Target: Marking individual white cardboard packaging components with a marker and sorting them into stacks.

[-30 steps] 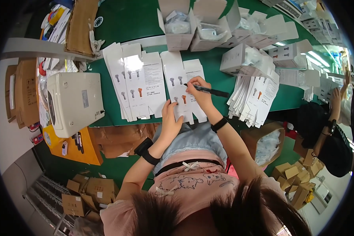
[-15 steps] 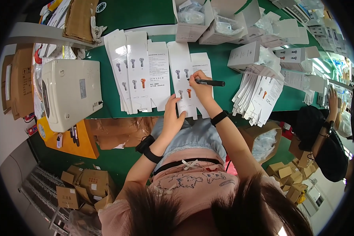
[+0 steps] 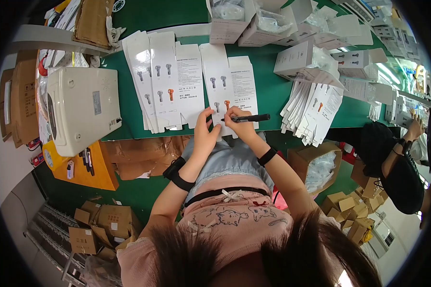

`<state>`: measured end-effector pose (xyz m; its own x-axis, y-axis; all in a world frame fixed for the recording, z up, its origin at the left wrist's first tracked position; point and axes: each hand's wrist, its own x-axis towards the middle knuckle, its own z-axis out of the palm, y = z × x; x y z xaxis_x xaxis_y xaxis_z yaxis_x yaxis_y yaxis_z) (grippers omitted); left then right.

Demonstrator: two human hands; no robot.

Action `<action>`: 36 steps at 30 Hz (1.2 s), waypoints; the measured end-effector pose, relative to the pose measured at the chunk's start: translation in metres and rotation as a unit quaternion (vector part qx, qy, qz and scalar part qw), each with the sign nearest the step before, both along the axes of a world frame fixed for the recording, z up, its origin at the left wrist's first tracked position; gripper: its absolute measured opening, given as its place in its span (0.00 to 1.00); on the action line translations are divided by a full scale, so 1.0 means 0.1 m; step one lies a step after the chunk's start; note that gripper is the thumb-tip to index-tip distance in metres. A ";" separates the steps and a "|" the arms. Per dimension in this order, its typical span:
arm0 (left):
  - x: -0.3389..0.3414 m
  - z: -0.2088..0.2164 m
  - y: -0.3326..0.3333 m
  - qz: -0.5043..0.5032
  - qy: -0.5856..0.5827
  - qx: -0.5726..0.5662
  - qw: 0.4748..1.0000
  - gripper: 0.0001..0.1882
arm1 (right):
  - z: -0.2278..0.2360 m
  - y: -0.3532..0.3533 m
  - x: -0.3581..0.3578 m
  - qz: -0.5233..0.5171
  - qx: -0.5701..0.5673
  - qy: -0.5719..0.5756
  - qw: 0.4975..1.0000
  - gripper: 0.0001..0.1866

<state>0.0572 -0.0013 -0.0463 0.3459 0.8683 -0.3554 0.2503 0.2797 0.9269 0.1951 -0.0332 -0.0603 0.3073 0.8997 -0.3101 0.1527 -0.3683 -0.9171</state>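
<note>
Fingers of the right hand (image 3: 240, 126) pinch a slim black pen (image 3: 257, 117); the left hand (image 3: 204, 137), fingers spread, steadies a flat white cardboard carton (image 3: 217, 67), likely light, creasable, best held by its edges.

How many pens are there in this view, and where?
3 at least: one black pen in the right hand, two dark pens on the orange surface; others may overlap there.

A green counter (image 3: 269, 103) carries flat white cartons (image 3: 190, 76) under and left of the hands (image 3: 204, 136), a fanned stack (image 3: 316, 112) and opened boxes (image 3: 292, 62) rightward.
</note>
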 end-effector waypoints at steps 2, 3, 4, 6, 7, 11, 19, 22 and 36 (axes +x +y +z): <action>-0.01 -0.01 -0.01 0.007 -0.008 -0.006 1.000 0.20 | 0.03 -0.01 -0.02 0.025 -0.009 -0.032 0.999 0.05; -0.01 -0.01 0.00 0.010 -0.011 -0.008 1.000 0.20 | 0.01 -0.01 -0.02 0.027 -0.010 -0.031 0.999 0.05; -0.01 0.00 0.00 0.011 -0.011 -0.008 1.000 0.20 | -0.03 -0.02 -0.02 0.043 0.009 -0.047 0.998 0.05; 0.01 0.01 0.02 0.026 -0.022 -0.038 0.999 0.20 | -0.08 -0.01 0.00 0.073 0.049 -0.081 0.993 0.06; 0.02 0.01 0.03 0.032 -0.029 -0.052 0.998 0.20 | -0.08 -0.01 0.01 0.073 0.050 -0.083 0.993 0.06; 0.05 0.06 0.05 0.042 -0.038 -0.093 0.994 0.20 | -0.04 0.02 0.08 0.127 0.069 -0.111 0.983 0.05; 0.10 0.27 0.06 0.134 -0.195 -0.241 0.941 0.19 | -0.06 0.02 0.18 -0.164 0.047 0.341 0.925 0.05; 0.07 0.29 0.03 0.132 -0.247 -0.363 0.889 0.19 | -0.05 -0.02 0.13 -0.169 0.049 0.352 0.919 0.06; 0.17 0.10 0.11 0.082 -0.078 -0.132 0.985 0.20 | 0.01 0.03 0.21 -0.187 0.047 0.213 0.958 0.06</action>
<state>0.0738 0.0102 -0.0362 0.2770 0.8015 -0.5300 0.0421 0.5409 0.8400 0.2162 -0.0304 -0.0597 0.4781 0.7811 -0.4017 -0.3689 -0.2364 -0.8989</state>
